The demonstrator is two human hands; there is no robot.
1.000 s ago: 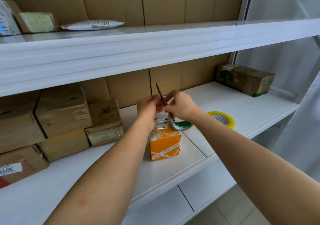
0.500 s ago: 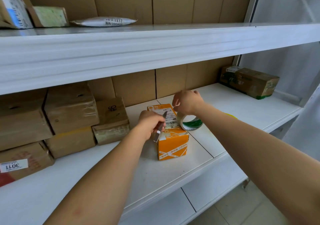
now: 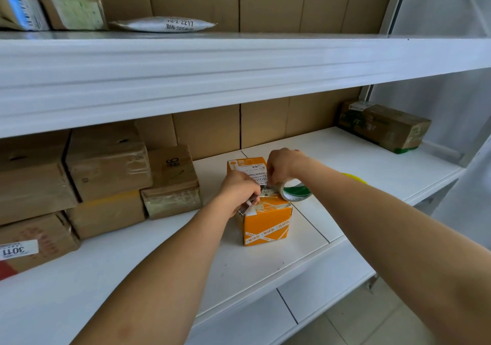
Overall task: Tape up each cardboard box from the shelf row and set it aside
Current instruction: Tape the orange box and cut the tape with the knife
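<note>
several brown boxes (image 3: 106,182) crowd left of the orange box (image 3: 267,221).

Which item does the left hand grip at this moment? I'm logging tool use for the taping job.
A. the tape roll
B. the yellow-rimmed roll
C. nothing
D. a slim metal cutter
D: the left hand curls round a slim metal cutter at the orange box top edge, while the right hand holds the tape roll beside it.
</note>
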